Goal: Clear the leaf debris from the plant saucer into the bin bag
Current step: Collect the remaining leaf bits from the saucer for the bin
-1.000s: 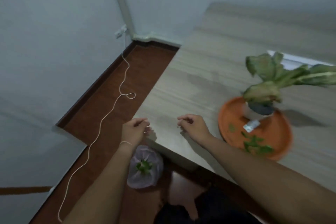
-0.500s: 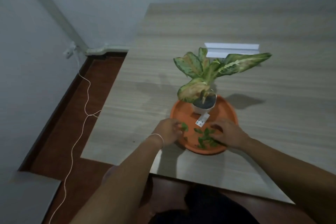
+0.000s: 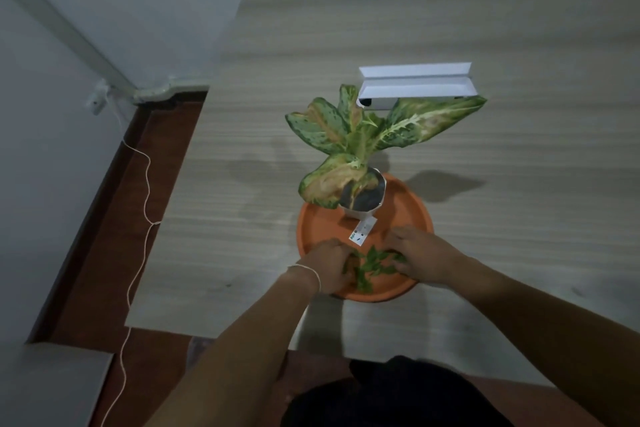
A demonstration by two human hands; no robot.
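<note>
head view | leaf debris point(image 3: 372, 265) is seen on near side of orange saucer point(image 3: 412, 204) on table point(image 3: 242, 218) | left hand point(image 3: 329, 265) and right hand point(image 3: 420, 255) are curled around debris from both sides; grip cannot be told

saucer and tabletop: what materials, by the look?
Saucer: probably plastic, perhaps glazed terracotta; uniform orange, smooth matte surface, thin raised rim. Tabletop: likely wood-grain laminate; pale grey-beige with straight printed-looking streaks, flat low sheen, sharp thin edge. Neither can be confirmed by sight alone.

Table point(image 3: 519, 184) (wood-grain): saucer point(image 3: 322, 222), box point(image 3: 415, 88)
</note>
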